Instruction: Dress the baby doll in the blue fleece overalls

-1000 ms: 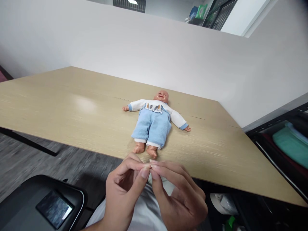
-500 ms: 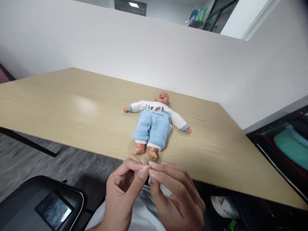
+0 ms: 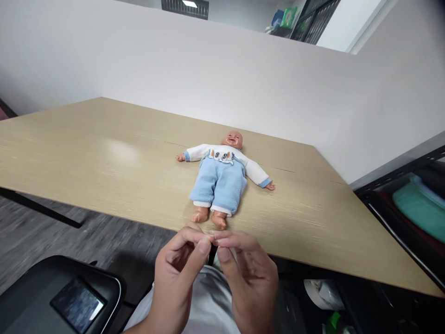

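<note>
Doll [image 3: 219, 181] | face-up on the counter [image 3: 86, 160], centre of frame | my left hand [image 3: 177, 273] and right hand [image 3: 248, 280] curled, meeting at the tips, lower centre | from this remote view I cannot tell whether either grips anything

We find the baby doll [image 3: 216, 168] smooth and glossy at its bare head [image 3: 232, 139], apparently plastic; its blue trousers [image 3: 224, 185] are matt, fleecy cloth. We record a wood-look tabletop [image 3: 139, 185] with fine streaks and a satin sheen, a smooth, matt wall [image 3: 208, 79] and a glossy, glass-like smartphone screen [image 3: 78, 302].
</note>
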Demonstrator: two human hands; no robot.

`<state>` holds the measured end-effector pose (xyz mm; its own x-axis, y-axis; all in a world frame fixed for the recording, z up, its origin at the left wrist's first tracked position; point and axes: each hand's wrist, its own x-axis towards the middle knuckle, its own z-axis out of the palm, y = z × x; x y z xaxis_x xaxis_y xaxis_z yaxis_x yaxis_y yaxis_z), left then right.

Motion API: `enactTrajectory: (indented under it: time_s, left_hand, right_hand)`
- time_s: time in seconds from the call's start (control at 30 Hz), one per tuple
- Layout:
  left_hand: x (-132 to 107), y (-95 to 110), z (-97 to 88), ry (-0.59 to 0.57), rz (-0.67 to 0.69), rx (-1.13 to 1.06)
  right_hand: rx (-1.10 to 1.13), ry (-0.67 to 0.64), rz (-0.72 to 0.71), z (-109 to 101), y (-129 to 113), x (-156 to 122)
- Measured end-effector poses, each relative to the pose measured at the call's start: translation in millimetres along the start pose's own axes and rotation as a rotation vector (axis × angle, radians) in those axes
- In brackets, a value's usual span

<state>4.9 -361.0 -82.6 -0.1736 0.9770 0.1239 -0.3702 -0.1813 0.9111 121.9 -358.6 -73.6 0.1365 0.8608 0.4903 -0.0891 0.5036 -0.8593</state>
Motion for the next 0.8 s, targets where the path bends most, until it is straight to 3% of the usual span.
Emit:
enactTrajectory:
  time_s: [0.2, 0.37, 0.47, 0.67, 0.8]
  left_hand:
    - [5, 4, 0.6, 0.038, 0.202, 0.136]
    - [10, 6, -1.9, -0.012, 0.299, 0.239]
    - [11, 7, -2.6, -0.009, 0.307, 0.255]
    - [10, 7, -3.7, 0.004, 0.253, 0.265]
    - [12, 9, -2.0, 0.010, 0.246, 0.295]
  right_hand:
    - [0.246, -0.118, 0.281, -5, 9, -5]
    - [0.298, -0.106, 0.400, -7, 17, -10]
    - [0.278, -0.076, 0.374, -6, 19, -11]
    - [0.184, -0.033, 0.158, -1, 13, -9]
    - [0.089, 0.013, 0.093, 3, 8, -8]
